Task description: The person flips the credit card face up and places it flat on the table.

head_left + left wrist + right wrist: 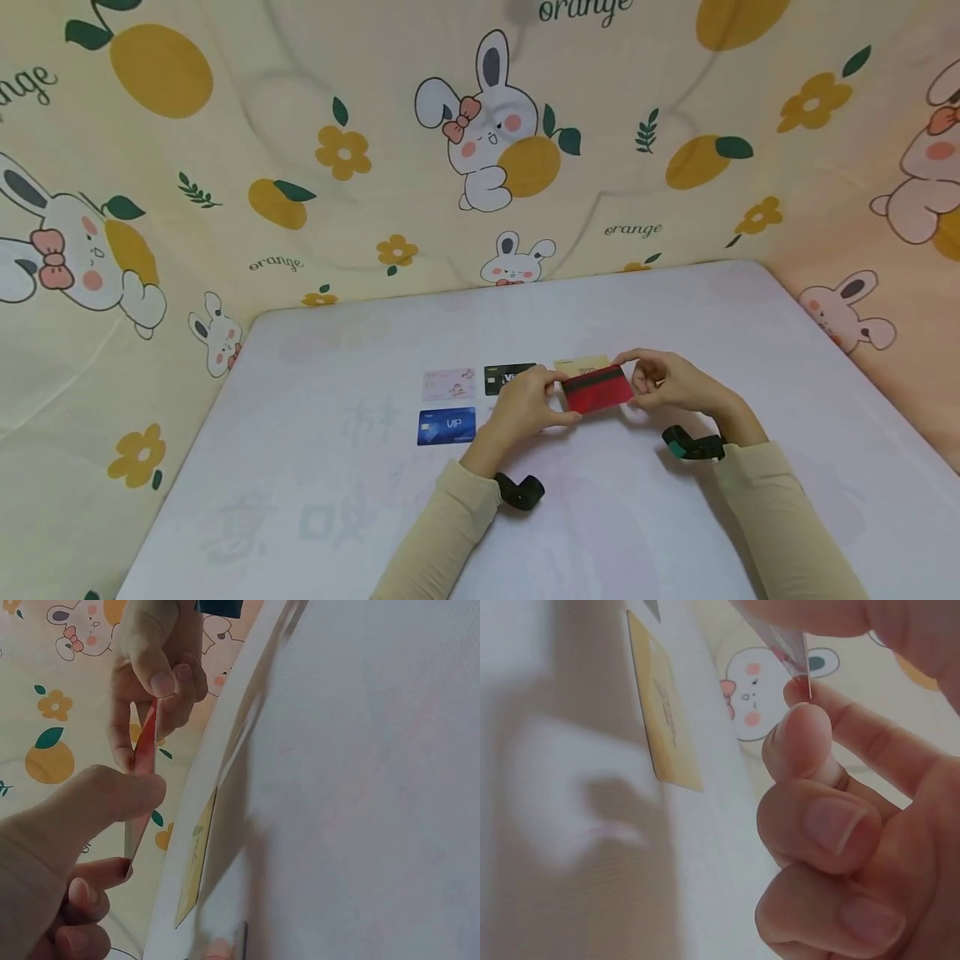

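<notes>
A red card (597, 389) with a dark stripe is held up over the white table, tilted, between both hands. My left hand (521, 406) pinches its left end with thumb and fingertip. At the opposite end, my right hand (671, 383) grips the card by its edges between thumb and index finger, other fingers curled in. From the left wrist the red card (147, 750) appears nearly edge-on. Just behind it lies a gold card (577, 365), partly covered. A black card (498, 377) is partly hidden by my left hand.
Left of my left hand, a pale pink card (448, 384) lies above a blue VIP card (446, 426) on the white table (315, 467). A patterned cloth (375, 100) with rabbits and oranges hangs behind the table's far edge. Each wrist wears a black device.
</notes>
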### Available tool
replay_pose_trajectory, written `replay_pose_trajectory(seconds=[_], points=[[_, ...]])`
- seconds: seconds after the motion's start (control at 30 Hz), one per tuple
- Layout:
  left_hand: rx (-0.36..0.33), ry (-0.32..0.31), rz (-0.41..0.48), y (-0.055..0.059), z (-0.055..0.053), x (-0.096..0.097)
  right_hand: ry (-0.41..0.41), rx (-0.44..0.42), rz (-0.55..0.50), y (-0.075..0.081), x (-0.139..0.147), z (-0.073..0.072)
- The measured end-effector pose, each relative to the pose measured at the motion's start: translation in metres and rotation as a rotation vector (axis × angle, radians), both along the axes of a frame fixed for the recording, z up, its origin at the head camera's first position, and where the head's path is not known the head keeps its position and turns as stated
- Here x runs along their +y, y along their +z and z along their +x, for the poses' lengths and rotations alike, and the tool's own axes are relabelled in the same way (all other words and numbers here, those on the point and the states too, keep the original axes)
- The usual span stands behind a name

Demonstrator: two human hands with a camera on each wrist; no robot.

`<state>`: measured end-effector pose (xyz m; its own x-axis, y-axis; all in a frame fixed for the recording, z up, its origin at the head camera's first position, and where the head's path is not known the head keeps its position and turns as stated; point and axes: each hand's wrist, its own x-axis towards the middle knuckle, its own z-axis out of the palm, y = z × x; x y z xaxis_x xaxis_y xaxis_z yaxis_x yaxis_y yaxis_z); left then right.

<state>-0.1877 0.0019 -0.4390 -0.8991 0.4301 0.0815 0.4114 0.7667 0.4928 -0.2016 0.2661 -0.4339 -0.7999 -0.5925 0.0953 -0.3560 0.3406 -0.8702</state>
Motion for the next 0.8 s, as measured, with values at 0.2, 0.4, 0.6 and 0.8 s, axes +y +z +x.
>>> replay_pose_trajectory(seconds=[0.2, 0.4, 0.6, 0.8], points=[[-0.018, -0.001, 0.009, -0.0005, -0.0001, -0.0008, 0.019, 0.012, -0.014, 0.0013, -0.0001, -0.0006], [-0.022, -0.002, 0.021, 0.0002, -0.0006, -0.001, 0.038, 0.004, -0.061, 0.0023, 0.0, -0.0014], [-0.022, -0.001, 0.022, 0.0013, 0.0002, -0.0012, -0.001, -0.01, -0.071, 0.0043, -0.0039, -0.0004], [-0.024, 0.005, 0.025, 0.0012, 0.0014, -0.0014, -0.014, -0.007, -0.084, 0.0054, -0.0078, 0.0005]])
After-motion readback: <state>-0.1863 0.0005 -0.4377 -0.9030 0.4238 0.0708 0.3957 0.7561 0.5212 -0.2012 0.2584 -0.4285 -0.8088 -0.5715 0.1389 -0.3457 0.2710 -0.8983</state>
